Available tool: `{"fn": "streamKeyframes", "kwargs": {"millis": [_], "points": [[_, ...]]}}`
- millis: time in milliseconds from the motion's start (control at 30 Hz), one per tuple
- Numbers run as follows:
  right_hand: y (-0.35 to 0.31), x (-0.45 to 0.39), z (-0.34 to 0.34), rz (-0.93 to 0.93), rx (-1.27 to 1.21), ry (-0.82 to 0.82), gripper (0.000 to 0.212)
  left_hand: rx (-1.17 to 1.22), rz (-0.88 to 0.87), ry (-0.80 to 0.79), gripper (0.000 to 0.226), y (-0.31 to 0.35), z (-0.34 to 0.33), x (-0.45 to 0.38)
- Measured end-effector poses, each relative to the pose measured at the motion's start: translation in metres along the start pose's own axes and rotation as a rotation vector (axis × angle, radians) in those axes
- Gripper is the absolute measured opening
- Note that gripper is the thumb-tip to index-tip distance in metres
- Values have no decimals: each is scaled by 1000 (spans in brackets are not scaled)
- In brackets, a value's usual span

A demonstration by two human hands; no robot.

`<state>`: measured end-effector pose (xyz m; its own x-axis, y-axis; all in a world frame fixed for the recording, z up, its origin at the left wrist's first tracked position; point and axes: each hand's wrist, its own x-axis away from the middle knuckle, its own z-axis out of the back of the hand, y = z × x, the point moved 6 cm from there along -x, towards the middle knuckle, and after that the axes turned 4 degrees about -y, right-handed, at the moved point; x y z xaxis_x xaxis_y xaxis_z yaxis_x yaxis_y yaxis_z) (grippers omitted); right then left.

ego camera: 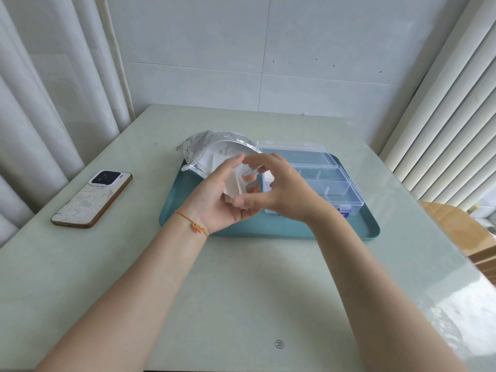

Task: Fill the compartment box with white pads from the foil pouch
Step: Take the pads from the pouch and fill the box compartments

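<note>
A silver foil pouch (200,146) lies open at the back left of the teal tray (370,232), with white pads showing in its mouth. My left hand (217,202) holds a small stack of white pads (236,187) above the tray, palm up. My right hand (281,191) meets it from the right, its fingers curled onto the stack's right side. A clear compartment box (335,183) sits open on the tray behind my right hand, with a white pad (269,176) in its near-left compartment.
A phone (92,198) lies face down on the table to the left of the tray. Curtains hang at the left and a ribbed radiator stands at the right. A wooden chair back (453,226) shows beyond the table's right edge.
</note>
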<state>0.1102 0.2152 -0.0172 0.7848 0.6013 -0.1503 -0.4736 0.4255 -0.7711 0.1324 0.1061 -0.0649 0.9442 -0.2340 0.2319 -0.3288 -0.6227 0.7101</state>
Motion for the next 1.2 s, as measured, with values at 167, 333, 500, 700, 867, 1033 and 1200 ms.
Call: {"fn": "streamKeyframes", "kwargs": {"millis": [167, 333, 500, 700, 867, 1033, 1200], "points": [[6, -2, -20, 24, 181, -186, 113, -118, 32, -26, 43, -1, -4, -1], [9, -5, -16, 35, 224, -129, 103, -180, 18, -106, 44, 3, -19, 4], [6, -2, -5, 37, 259, -31, 86, -156, 23, -30, 30, 1, -21, 1], [9, -2, -8, 54, 278, -61, 84, -324, 23, -52, 52, 2, -30, -2], [10, 0, -1, 30, 300, -25, 87, -250, 16, -13, 44, 3, -25, -9], [8, 0, 0, 47, 321, 0, 72, -325, -8, 21, 26, 4, -25, -11], [12, -1, -4, 44, 349, -18, 90, -308, -1, -68, 48, 6, -36, -8]]}}
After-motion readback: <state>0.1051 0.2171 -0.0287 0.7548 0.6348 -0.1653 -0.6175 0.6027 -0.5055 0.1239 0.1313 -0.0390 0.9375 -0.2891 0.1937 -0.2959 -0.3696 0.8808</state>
